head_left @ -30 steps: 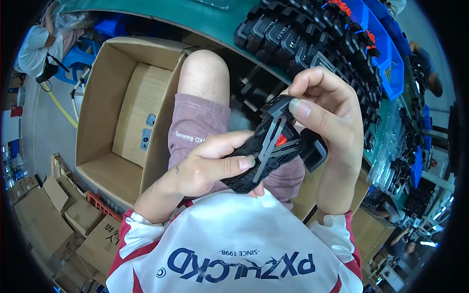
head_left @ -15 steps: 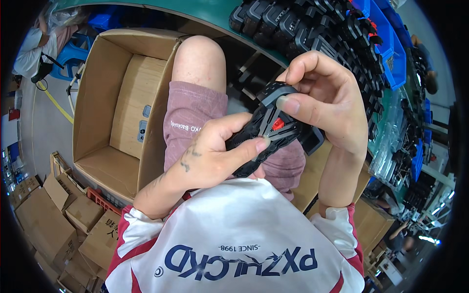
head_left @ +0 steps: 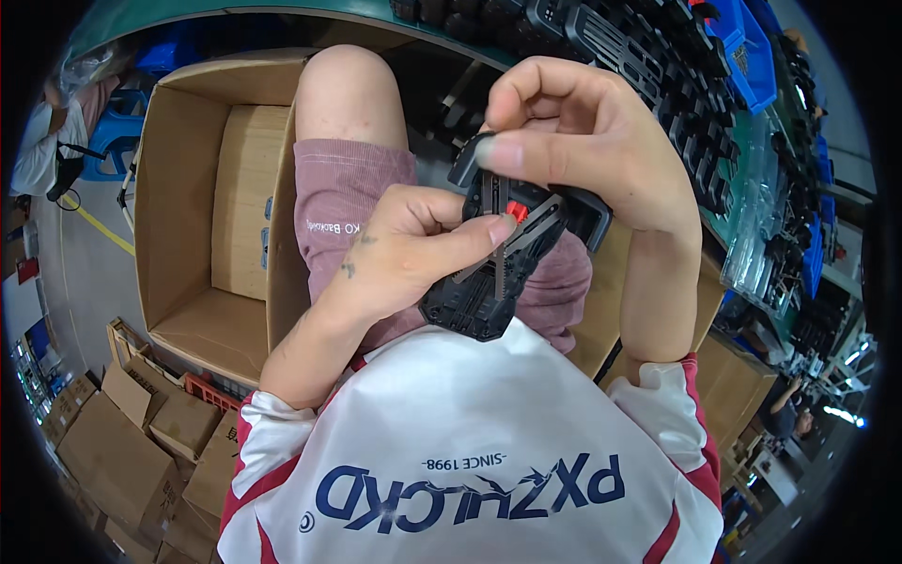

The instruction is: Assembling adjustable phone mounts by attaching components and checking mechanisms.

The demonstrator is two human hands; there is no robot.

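In front of my chest is a black plastic assembly (head_left: pixel 465 310) shaped like a clamp-type holder, its open inside facing me. Across it lie grey toothed strips (head_left: pixel 534 233), with a small red part (head_left: pixel 517 211) between them. My left hand (head_left: pixel 399 254) grips the assembly from the left, its thumb pressing near the red part. At the far end, my right hand (head_left: pixel 601 141) pinches a curved black end piece (head_left: pixel 464 162) between thumb and fingers. Another curved black end piece (head_left: pixel 594 216) juts out on the right, below my right wrist.
A large open cardboard box (head_left: pixel 178 216) stands left of my knee. Many black plastic parts (head_left: pixel 611 38) are heaped on the green bench (head_left: pixel 254 17) ahead, beside blue bins (head_left: pixel 742 56). Smaller cartons (head_left: pixel 117 451) pile up at lower left. A person (head_left: pixel 42 141) sits at far left.
Both hands and the assembly have shifted left and slightly away from me. The assembly has turned, so the toothed strips lie at a different angle and its near end shows more.
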